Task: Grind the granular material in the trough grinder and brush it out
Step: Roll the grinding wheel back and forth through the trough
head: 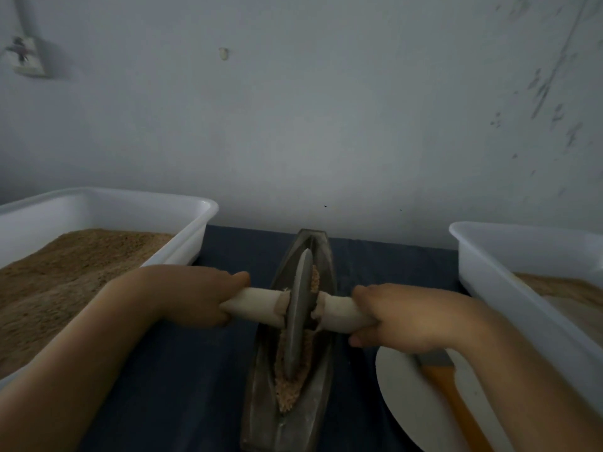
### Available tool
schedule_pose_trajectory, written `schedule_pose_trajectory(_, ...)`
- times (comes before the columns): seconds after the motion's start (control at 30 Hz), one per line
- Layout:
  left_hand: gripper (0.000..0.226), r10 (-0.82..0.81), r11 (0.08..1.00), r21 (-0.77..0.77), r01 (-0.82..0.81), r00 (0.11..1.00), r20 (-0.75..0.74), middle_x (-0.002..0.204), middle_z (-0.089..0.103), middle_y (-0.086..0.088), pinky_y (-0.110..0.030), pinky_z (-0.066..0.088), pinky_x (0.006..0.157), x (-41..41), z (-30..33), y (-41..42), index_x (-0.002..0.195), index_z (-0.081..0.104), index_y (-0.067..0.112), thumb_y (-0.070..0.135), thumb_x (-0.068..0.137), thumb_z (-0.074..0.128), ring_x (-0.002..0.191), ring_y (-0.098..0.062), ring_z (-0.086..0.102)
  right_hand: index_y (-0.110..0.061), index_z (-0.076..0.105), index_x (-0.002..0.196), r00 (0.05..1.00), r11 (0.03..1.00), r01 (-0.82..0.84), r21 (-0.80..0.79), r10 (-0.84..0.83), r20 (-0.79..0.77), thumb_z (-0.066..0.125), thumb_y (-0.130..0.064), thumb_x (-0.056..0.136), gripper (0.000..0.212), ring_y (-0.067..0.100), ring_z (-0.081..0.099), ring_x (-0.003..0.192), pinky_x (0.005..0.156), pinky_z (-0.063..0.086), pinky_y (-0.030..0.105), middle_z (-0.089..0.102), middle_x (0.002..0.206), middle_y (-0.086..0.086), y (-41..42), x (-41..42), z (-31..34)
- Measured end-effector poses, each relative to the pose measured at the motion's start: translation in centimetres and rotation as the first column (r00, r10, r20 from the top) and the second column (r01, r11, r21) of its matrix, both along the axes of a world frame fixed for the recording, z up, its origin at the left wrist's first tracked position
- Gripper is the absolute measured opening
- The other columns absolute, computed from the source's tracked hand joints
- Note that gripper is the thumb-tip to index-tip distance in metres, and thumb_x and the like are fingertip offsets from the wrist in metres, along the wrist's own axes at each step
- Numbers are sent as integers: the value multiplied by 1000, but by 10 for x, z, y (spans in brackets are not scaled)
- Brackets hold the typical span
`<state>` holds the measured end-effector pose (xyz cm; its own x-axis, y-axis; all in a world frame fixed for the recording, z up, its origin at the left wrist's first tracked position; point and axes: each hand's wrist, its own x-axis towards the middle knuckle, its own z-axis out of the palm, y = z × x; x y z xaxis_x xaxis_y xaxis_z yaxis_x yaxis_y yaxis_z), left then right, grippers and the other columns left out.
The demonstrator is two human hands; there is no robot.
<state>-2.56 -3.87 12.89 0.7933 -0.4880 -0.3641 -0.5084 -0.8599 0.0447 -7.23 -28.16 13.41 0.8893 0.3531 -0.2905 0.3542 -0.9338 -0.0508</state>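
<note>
Trough grinder (293,415): dark, boat-shaped metal trough, lying lengthwise at the middle of the bench, pointed far end toward the wall.
Granular material (288,391): tan, coarse grains lying along the groove of the trough, on both sides of the wheel; most visible at the near end.
Grinding wheel (298,308): grey metal disc standing on edge in the groove, in contact with the grains.
Axle handle (257,303): pale wooden rod through the wheel's centre, projecting crosswise to either side.
Left hand (202,296): fingers wrapped around the left end of the handle, thumb lying along the top.
Right hand (401,316): fingers curled round the right end of the handle, firm grip.
Bench (202,370): covered with dark blue surface; carries all items.
Left tub (107,207): white plastic, left of the trough, holding a deep layer of brown granular matter.
Right tub (483,256): white plastic, right of the trough, holding a shallower tan layer.
Plate (404,402): white, round, near right, partly under the right forearm.
Brush (450,393): orange handle with a metal band, lying on the plate; bristle end hidden by the wrist.
Wall (326,109): pale, scuffed at right.
</note>
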Motion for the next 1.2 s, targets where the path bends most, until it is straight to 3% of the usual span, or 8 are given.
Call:
schedule_pose_trajectory(0.1, 28, 22, 999, -31, -21, 1000, 21, 108, 50, 4, -26, 42, 87, 7, -6, -1, 114, 33, 27, 26, 94, 52, 94, -11, 51, -22, 34, 87, 1000, 1000, 20, 16, -21, 19, 52, -39, 93, 25, 2, 36, 67, 54, 28, 18, 38, 81, -9, 0, 9, -4)
schedule_pose_trajectory(0.3, 36, 65, 990, -139, -25, 954, 292, 117, 53, 2, -29, 41, 92, 32, -26, -6, 119, 36, 24, 30, 90, 57, 104, -13, 51, -18, 38, 97, 968, 998, 64, 22, -67, 241, 52, -36, 93, 23, 20, 48, 95, 71, 27, 30, 52, 111, 5, -6, 37, -24)
schedule_pose_trajectory(0.57, 31, 177, 962, -272, 20, 713, 678, 114, 52, 4, -30, 37, 89, 49, -57, -15, 116, 41, 25, 33, 90, 55, 103, -15, 49, -13, 46, 109, 773, 996, 85, -4, -63, 631, 50, -17, 87, 22, 23, 46, 99, 69, 18, 31, 51, 109, 4, -9, 55, -50)
schedule_pose_trajectory(0.73, 33, 116, 982, -187, -2, 788, 605, 118, 53, 4, -27, 36, 90, 44, -48, -11, 119, 40, 25, 35, 91, 53, 107, -14, 50, -13, 44, 109, 848, 997, 77, -11, -60, 526, 50, -20, 91, 20, 22, 46, 99, 71, 23, 30, 50, 111, 5, -8, 47, -44)
schedule_pose_trajectory(0.87, 34, 61, 993, -117, -18, 926, 372, 120, 54, 5, -25, 40, 93, 26, -27, -8, 120, 40, 27, 30, 90, 57, 108, -10, 52, -13, 43, 114, 966, 996, 84, 10, -84, 246, 51, -34, 94, 30, 20, 49, 98, 71, 28, 28, 51, 113, 4, -3, 27, -25)
schedule_pose_trajectory(0.93, 34, 41, 996, -81, -22, 968, 247, 119, 54, 5, -22, 39, 91, 14, -17, -7, 120, 40, 28, 27, 90, 57, 106, -9, 52, -13, 42, 116, 987, 998, 68, 11, -69, 142, 52, -37, 94, 35, 15, 46, 90, 62, 29, 23, 50, 112, 2, -1, 16, -17)
schedule_pose_trajectory(1.0, 34, 22, 999, -36, -16, 987, 162, 118, 55, 6, -22, 39, 90, 4, -10, -5, 120, 40, 28, 25, 91, 57, 104, -8, 52, -12, 42, 117, 996, 999, 38, 7, -39, 84, 53, -38, 93, 37, 10, 41, 82, 53, 25, 18, 47, 104, -1, 0, 7, -11)
schedule_pose_trajectory(1.2, 32, 28, 1000, -9, -28, 998, 49, 107, 53, 7, -22, 40, 86, 1, -4, -1, 119, 42, 26, 24, 91, 57, 94, -7, 50, -13, 42, 117, 999, 1000, 4, 7, -4, 48, 53, -38, 93, 36, 10, 41, 85, 53, 26, 15, 42, 97, -3, 0, 5, -6)
